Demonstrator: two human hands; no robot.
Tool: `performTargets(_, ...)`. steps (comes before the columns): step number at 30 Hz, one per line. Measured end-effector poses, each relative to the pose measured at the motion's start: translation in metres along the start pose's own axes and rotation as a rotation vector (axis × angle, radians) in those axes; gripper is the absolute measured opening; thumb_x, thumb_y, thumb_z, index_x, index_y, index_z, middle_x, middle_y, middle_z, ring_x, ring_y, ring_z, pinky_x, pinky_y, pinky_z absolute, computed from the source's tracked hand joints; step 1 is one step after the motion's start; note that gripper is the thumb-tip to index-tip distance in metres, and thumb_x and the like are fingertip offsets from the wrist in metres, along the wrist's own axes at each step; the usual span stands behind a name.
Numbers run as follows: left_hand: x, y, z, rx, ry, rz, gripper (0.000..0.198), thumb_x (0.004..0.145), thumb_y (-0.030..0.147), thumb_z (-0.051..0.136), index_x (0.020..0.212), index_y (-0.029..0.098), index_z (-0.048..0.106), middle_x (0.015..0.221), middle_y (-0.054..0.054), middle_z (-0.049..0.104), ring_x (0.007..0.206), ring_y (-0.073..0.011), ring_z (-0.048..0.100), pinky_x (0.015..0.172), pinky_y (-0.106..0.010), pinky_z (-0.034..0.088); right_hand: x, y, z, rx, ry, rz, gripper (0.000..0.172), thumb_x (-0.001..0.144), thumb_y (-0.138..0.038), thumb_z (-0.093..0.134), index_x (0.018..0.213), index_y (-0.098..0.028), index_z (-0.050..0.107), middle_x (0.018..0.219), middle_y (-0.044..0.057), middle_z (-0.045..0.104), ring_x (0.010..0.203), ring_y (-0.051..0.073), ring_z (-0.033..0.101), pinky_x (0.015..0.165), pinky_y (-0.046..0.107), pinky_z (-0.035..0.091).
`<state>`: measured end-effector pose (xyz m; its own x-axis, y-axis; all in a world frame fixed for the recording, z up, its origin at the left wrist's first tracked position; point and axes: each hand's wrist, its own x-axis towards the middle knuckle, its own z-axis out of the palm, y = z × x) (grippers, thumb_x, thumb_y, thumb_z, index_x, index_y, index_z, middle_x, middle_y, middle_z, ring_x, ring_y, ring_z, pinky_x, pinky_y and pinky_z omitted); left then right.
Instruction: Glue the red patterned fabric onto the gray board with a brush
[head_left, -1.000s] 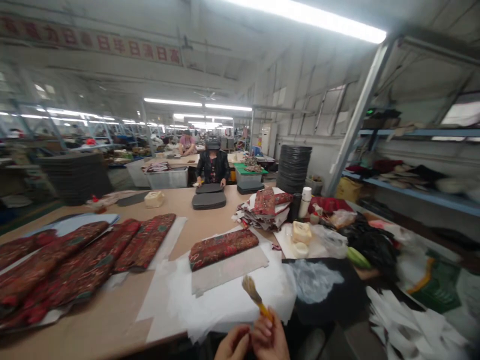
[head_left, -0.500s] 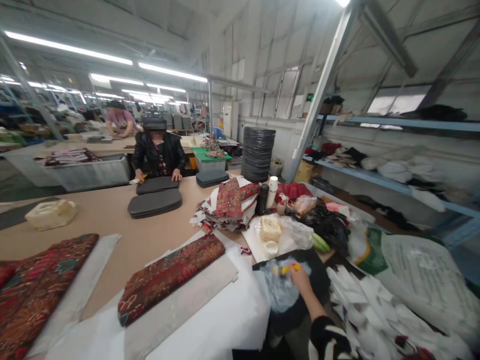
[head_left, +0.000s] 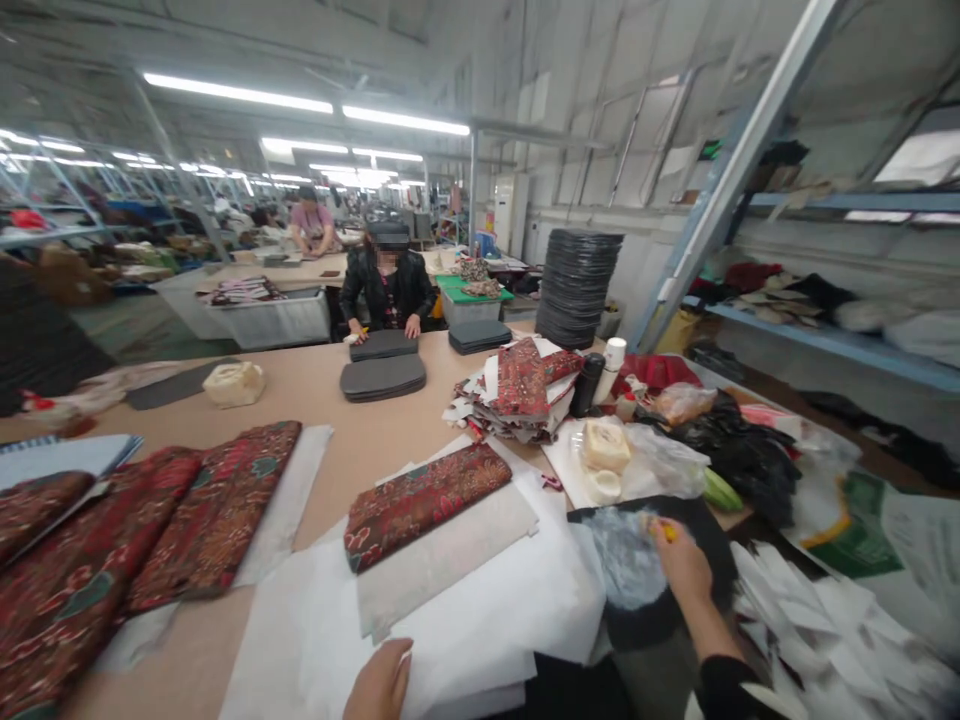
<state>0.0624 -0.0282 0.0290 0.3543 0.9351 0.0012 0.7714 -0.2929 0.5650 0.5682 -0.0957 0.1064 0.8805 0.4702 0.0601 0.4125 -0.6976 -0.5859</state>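
Note:
My right hand (head_left: 681,565) is closed around a yellow-handled brush (head_left: 664,529), its tip down on a black board (head_left: 706,528) smeared with whitish glue. My left hand (head_left: 381,681) rests at the near edge of the white paper sheets (head_left: 517,600), fingers curled with nothing visible in them. A red patterned fabric-covered piece (head_left: 427,497) lies on a grey board (head_left: 457,545) just beyond.
More red patterned pieces (head_left: 210,505) lie at the left on the tan table (head_left: 360,430). A pile of fabric scraps (head_left: 521,390), a glue tub (head_left: 604,445), bottles and bags crowd the right. A person in black (head_left: 388,290) works on grey pads (head_left: 382,377) across the table.
My right hand carried the brush from in front of me out to the black board. My left hand let go and dropped to the paper's near edge. The view swung right, then partly back.

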Motion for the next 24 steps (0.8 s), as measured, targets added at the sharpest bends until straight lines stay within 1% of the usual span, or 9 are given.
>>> performTargets(2, 0.008, -0.014, -0.006, 0.084, 0.026, 0.051, 0.032, 0.081, 0.033, 0.038, 0.094, 0.022, 0.065, 0.100, -0.005, 0.070, 0.096, -0.0190, 0.064, 0.089, -0.031, 0.051, -0.037, -0.035, 0.026, 0.253, -0.124, -0.085, 0.037, 0.072, -0.045, 0.049, 0.094, -0.018, 0.061, 0.060, 0.004, 0.061, 0.056, 0.021, 0.057, 0.053, 0.030, 0.041)
performTargets(5, 0.020, -0.026, -0.012, 0.192, 0.039, 0.085, 0.030, 0.081, 0.026, 0.039, 0.099, 0.020, 0.063, 0.105, -0.006, 0.068, 0.099, -0.0183, 0.062, 0.091, -0.031, 0.049, -0.122, -0.096, 0.077, 0.551, -0.386, -0.214, 0.036, 0.066, -0.046, 0.055, 0.087, -0.018, 0.060, 0.054, -0.001, 0.057, 0.052, 0.018, 0.055, 0.053, 0.028, 0.043)
performTargets(8, 0.026, -0.033, -0.017, 0.271, 0.017, 0.064, 0.031, 0.082, 0.021, 0.039, 0.103, 0.020, 0.061, 0.110, -0.007, 0.066, 0.102, -0.0183, 0.060, 0.093, -0.032, 0.047, -0.209, -0.146, 0.123, 0.510, -0.629, -0.417, 0.023, 0.072, -0.039, 0.053, 0.083, -0.020, 0.061, 0.057, -0.002, 0.058, 0.053, 0.015, 0.055, 0.053, 0.025, 0.042)
performTargets(10, 0.026, -0.034, -0.020, 0.299, -0.020, 0.041, 0.032, 0.083, 0.020, 0.037, 0.104, 0.019, 0.060, 0.111, -0.007, 0.065, 0.103, -0.0182, 0.059, 0.094, -0.033, 0.045, -0.245, -0.166, 0.143, 0.426, -0.700, -0.526, 0.019, 0.075, -0.034, 0.051, 0.083, -0.021, 0.061, 0.061, -0.002, 0.060, 0.055, 0.014, 0.055, 0.054, 0.023, 0.041)
performTargets(12, 0.025, -0.033, -0.022, 0.308, -0.065, 0.011, 0.032, 0.082, 0.018, 0.036, 0.103, 0.019, 0.060, 0.110, -0.007, 0.065, 0.102, -0.0181, 0.058, 0.093, -0.034, 0.044, -0.254, -0.174, 0.152, 0.322, -0.721, -0.602, 0.017, 0.075, -0.031, 0.049, 0.083, -0.022, 0.061, 0.063, -0.002, 0.061, 0.057, 0.013, 0.056, 0.055, 0.022, 0.039)
performTargets(14, 0.024, -0.032, -0.024, 0.304, -0.098, -0.010, 0.032, 0.082, 0.016, 0.035, 0.104, 0.018, 0.059, 0.110, -0.006, 0.064, 0.102, -0.0178, 0.058, 0.094, -0.034, 0.043, -0.237, -0.170, 0.149, 0.209, -0.676, -0.607, 0.017, 0.077, -0.030, 0.046, 0.081, -0.022, 0.060, 0.063, -0.002, 0.061, 0.058, 0.014, 0.056, 0.056, 0.022, 0.038)
performTargets(19, 0.022, -0.038, -0.021, 0.227, -0.119, -0.030, 0.037, 0.081, 0.015, 0.034, 0.112, 0.019, 0.054, 0.118, -0.006, 0.061, 0.113, -0.0170, 0.052, 0.102, -0.036, 0.035, -0.167, -0.153, 0.118, -0.094, -0.337, -0.477, 0.020, 0.081, -0.032, 0.040, 0.079, -0.023, 0.058, 0.056, -0.001, 0.058, 0.054, 0.015, 0.055, 0.052, 0.023, 0.033)
performTargets(21, 0.026, -0.043, -0.021, 0.152, -0.102, -0.080, 0.037, 0.082, 0.017, 0.032, 0.112, 0.017, 0.054, 0.117, -0.007, 0.062, 0.112, -0.0171, 0.053, 0.101, -0.036, 0.035, -0.170, -0.160, 0.114, -0.104, -0.310, -0.497, 0.021, 0.082, -0.035, 0.041, 0.080, -0.023, 0.058, 0.057, -0.001, 0.059, 0.054, 0.016, 0.055, 0.051, 0.024, 0.033)
performTargets(24, 0.034, -0.050, -0.027, 0.049, -0.033, -0.198, 0.041, 0.082, 0.017, 0.027, 0.114, 0.014, 0.053, 0.117, -0.008, 0.062, 0.110, -0.0166, 0.054, 0.099, -0.033, 0.038, -0.217, -0.184, 0.127, 0.052, -0.489, -0.619, 0.020, 0.081, -0.037, 0.044, 0.082, -0.024, 0.059, 0.063, -0.001, 0.063, 0.058, 0.015, 0.058, 0.055, 0.023, 0.037)
